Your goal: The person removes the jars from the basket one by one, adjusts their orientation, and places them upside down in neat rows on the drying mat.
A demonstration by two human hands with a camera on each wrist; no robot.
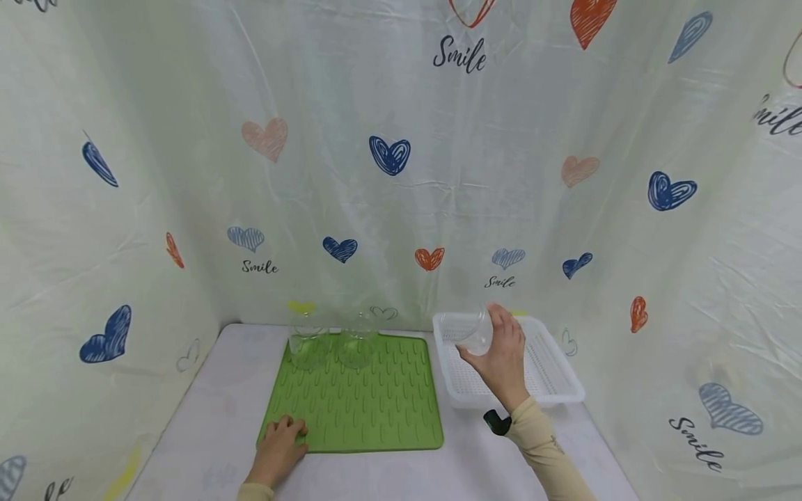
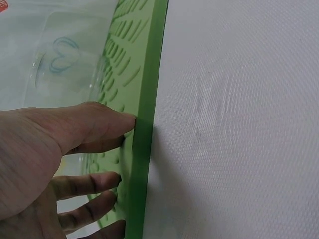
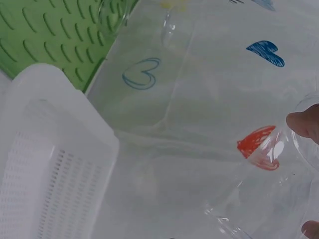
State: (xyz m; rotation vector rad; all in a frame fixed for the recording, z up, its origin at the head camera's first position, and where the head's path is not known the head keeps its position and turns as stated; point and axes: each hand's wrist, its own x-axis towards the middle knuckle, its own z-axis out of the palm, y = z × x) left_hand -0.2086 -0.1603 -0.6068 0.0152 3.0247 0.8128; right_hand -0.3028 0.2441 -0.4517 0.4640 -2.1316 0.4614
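My right hand (image 1: 506, 356) pinches a clear glass (image 1: 477, 335) between thumb and fingers, above the white basket (image 1: 567, 372) in the head view. Tilted, the glass (image 3: 256, 209) fills the lower right of the right wrist view, with fingertips at its rim and side. Two more clear glasses, one at the left (image 1: 309, 346) and one beside it (image 1: 358, 346), stand along the far edge of the green ridged mat (image 1: 370, 424). On the mat's near left corner rests my left hand (image 1: 280, 449), loosely bent; its thumb (image 2: 112, 124) touches the edge in the left wrist view.
The basket, with perforated walls and floor, stands right of the mat, near the back. Both are on a white table (image 1: 209, 410). A curtain printed with hearts (image 1: 390, 154) hangs behind and at both sides, close to the table's far edge.
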